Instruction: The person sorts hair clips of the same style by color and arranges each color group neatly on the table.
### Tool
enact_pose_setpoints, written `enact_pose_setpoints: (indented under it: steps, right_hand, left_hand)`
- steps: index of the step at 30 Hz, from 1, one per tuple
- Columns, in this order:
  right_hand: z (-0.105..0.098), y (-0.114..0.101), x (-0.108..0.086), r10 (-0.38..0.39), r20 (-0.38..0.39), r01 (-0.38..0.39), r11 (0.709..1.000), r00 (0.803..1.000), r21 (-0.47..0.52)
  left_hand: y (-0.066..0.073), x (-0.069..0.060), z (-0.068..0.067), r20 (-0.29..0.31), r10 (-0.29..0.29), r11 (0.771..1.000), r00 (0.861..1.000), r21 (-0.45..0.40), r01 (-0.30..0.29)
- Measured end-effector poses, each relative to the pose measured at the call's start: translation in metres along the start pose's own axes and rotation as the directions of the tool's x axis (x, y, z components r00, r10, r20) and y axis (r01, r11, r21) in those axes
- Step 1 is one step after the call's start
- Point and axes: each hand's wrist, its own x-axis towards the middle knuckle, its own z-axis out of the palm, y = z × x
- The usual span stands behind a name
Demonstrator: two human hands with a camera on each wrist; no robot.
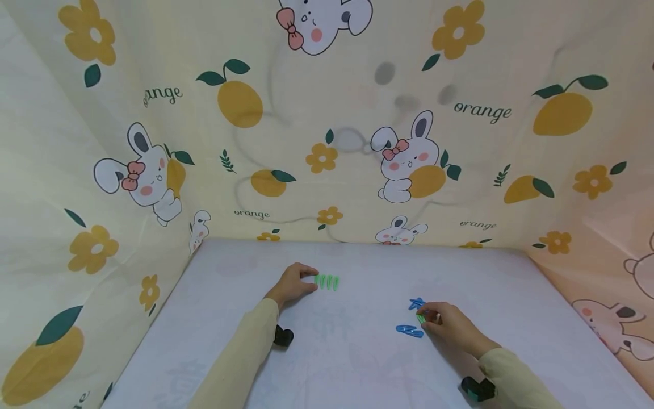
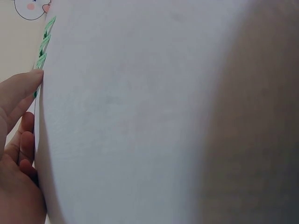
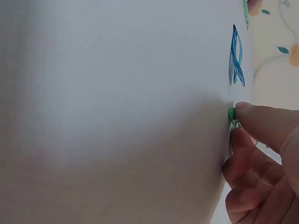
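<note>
Patterned cloth (image 1: 327, 85): carries one readable word, printed in several places in dark script.
Upper right word (image 1: 482, 111): reads "orange", whole and clear.
Upper left word (image 1: 163, 94): reads "orange", its first letter squeezed by a fold.
Lower left word (image 1: 252, 215): reads "orange", in smaller-looking letters.
Lower right word (image 1: 478, 225): reads "orange", also small and slightly slanted.
Bottom left lettering (image 1: 80, 399): is cut off by the frame's edge, so only a fragment shows.
Right wrist view lettering (image 3: 286, 3): stands on the cloth at the top edge, too blurred to read.
</note>
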Motion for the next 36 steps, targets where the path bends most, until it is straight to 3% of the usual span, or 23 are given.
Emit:
enact_pose_setpoints:
  steps: [8, 15, 22, 31, 36]
  right_hand:
    - [0.003, 0.001, 0.003, -0.003, 0.009, 0.003, 0.999, 1.0, 0.053]
    - [0.001, -0.003, 0.007, -0.109, 0.041, 0.1, 0.979, 0.993, 0.175]
    - [0.002, -0.01, 0.017, -0.198, -0.026, 0.197, 0.94, 0.98, 0.277]
    - [0.014, -0.03, 0.036, -0.087, -0.006, 0.079, 0.872, 0.996, 0.483]
    - [0.019, -0.042, 0.049, -0.12, -0.006, 0.104, 0.833, 0.993, 0.543]
  left_hand:
    - [-0.001, 0.001, -0.002, 0.003, 0.016, 1.0, 1.0, 0.005, -0.016]
    - [-0.001, 0.002, -0.002, 0.004, 0.014, 1.0, 1.0, 0.005, -0.014]
    - [0.0, -0.001, -0.002, 0.006, 0.023, 1.0, 1.0, -0.003, -0.023]
    - [0.001, -0.002, 0.001, 0.002, 0.018, 1.0, 1.0, -0.006, -0.018]
    - [0.0, -0.002, 0.0, -0.005, 0.027, 1.0, 1.0, -0.003, -0.027]
